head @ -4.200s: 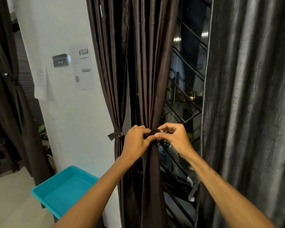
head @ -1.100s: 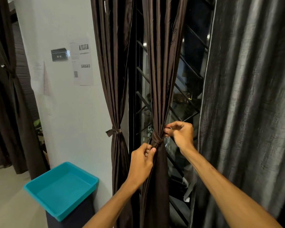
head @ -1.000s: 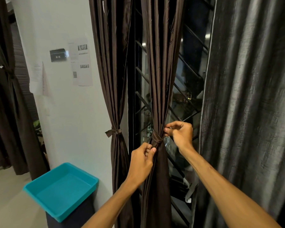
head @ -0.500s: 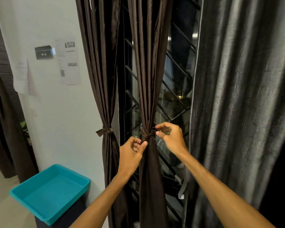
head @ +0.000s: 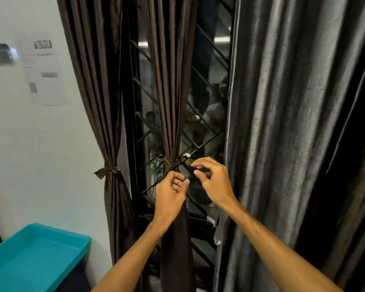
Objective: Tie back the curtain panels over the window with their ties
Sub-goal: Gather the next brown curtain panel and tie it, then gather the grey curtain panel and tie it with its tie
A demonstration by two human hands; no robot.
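Observation:
Two dark brown curtain panels hang over the barred window (head: 207, 85). The left panel (head: 105, 114) is gathered by a knotted tie (head: 109, 170). The middle panel (head: 171, 98) is gathered by a second tie (head: 173, 162) knotted around it. My left hand (head: 171, 197) sits just under that knot, thumb and fingers pinched together on the tie's hanging end against the fabric. My right hand (head: 214, 183) hovers to the right of the knot, fingers spread, touching nothing.
A wide grey curtain (head: 282, 144) hangs loose at the right. A white wall (head: 40, 154) with taped papers (head: 46, 81) is at the left. A teal tray (head: 30, 260) sits on a dark stand at the bottom left.
My right hand has let go of the tie and opened, drifting slightly right. My left hand stays pinched under the knot. The view has shifted right, toward the window.

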